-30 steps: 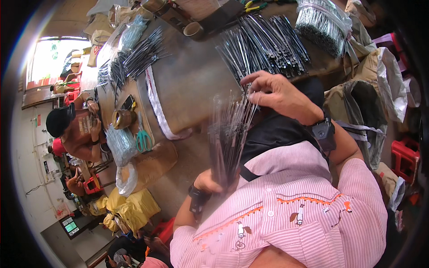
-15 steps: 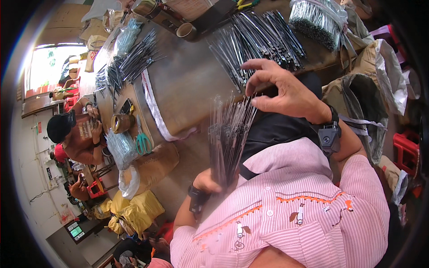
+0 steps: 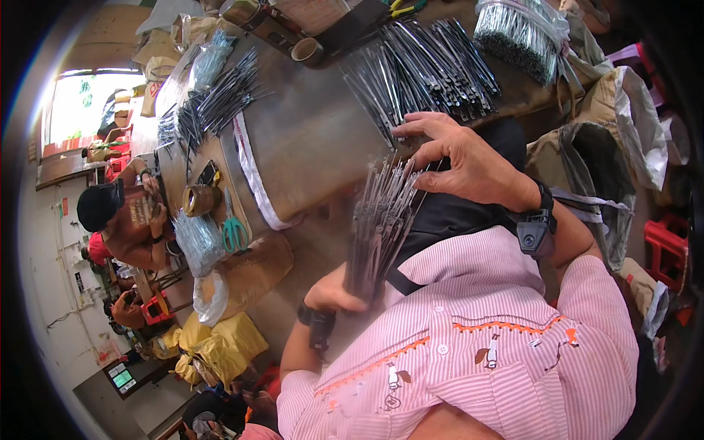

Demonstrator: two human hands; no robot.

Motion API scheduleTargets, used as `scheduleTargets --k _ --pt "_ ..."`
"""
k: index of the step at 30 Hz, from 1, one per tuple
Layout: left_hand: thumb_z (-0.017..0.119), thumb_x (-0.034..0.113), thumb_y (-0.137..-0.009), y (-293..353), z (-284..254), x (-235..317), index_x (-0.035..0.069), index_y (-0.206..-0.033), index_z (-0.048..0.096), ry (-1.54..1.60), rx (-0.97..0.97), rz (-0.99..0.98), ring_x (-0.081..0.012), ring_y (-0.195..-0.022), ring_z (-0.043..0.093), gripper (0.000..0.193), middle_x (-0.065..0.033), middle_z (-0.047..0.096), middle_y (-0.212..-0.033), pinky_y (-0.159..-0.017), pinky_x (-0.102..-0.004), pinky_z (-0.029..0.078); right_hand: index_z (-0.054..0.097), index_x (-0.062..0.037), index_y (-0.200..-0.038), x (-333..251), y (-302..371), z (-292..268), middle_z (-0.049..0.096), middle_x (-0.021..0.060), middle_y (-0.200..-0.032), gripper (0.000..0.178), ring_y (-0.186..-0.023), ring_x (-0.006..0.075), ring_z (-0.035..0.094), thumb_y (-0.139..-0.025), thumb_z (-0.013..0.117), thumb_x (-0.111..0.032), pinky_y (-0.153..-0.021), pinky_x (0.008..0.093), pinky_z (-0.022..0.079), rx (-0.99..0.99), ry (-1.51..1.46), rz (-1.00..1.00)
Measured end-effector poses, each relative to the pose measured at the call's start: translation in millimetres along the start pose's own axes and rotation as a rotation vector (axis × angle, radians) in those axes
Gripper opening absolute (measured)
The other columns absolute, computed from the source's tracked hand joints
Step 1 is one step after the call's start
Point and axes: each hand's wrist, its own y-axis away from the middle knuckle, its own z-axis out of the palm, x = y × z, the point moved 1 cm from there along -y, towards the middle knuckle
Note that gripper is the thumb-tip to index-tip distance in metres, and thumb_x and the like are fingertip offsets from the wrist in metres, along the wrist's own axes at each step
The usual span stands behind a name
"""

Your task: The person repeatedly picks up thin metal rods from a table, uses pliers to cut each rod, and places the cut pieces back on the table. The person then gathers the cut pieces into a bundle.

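Observation:
My left hand (image 3: 337,291) is wrapped round the lower end of a bundle of thin metal strips (image 3: 378,227), which stands upright in front of my shirt. The bundle is blurred low down, and its upper ends fan out. Beside those upper ends is my right hand (image 3: 469,163), its fingers curved and apart. The right thumb and index finger come close to the strip tips; I cannot tell whether they touch. Just beyond this hand, a wide pile of dark, shiny metal strips (image 3: 440,66) lies on the table (image 3: 301,139).
Another strip pile (image 3: 227,92) lies at the table's far left. A bagged bundle (image 3: 517,40) sits at the back right, near a cup (image 3: 306,51). Teal scissors (image 3: 235,233) lie left. Open sacks (image 3: 594,169) stand right. A co-worker (image 3: 125,213) sits at left.
The bundle's upper ends have tilted slightly right and dropped a little. My right hand has moved slightly down, and its fingers have come closer to the tips.

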Motion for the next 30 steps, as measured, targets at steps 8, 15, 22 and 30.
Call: scheduleTargets --k 8,15,22,30 --pt "0.081 0.013 -0.058 -1 -7 1 -0.001 -0.108 0.057 -0.114 0.025 -0.003 -0.0141 -0.081 0.057 0.057 -0.0060 0.062 -0.092 -0.072 -0.0270 0.047 0.068 -0.0007 -0.083 0 -1 2 0.053 0.0168 -0.130 0.015 -0.119 0.0301 0.050 -0.080 0.070 -0.015 -0.097 0.0371 0.043 0.009 -0.171 0.099" --pt "0.083 0.014 -0.059 0 1 14 0.000 -0.109 0.057 -0.182 0.113 0.016 -0.0131 -0.081 0.056 0.058 -0.0047 0.062 -0.092 -0.074 -0.0266 0.047 0.068 0.0011 -0.091 4 0 -13 0.051 0.0164 -0.131 0.019 -0.112 0.0287 0.055 -0.082 0.069 -0.016 -0.086 0.0328 0.050 0.047 -0.078 0.091" --pt "0.079 0.016 -0.062 -2 7 29 -0.002 -0.115 0.053 -0.506 0.312 0.032 -0.0143 -0.086 0.057 0.062 -0.0049 0.062 -0.094 -0.080 -0.0287 0.047 0.068 0.0037 -0.092 19 18 -13 0.055 0.0147 -0.127 0.022 -0.100 0.0173 0.059 -0.084 0.067 -0.017 -0.089 0.0302 0.045 0.238 -0.392 0.379" --pt "0.075 0.012 -0.060 -6 16 37 -0.003 -0.110 0.050 -0.969 0.544 0.086 -0.0174 -0.071 0.053 0.058 -0.0109 0.059 -0.080 -0.070 -0.0287 0.048 0.071 0.0019 -0.088 22 45 0 0.055 0.0163 -0.125 0.017 -0.115 0.0223 0.053 -0.077 0.070 -0.010 -0.096 0.0312 0.041 0.002 -0.386 0.455"
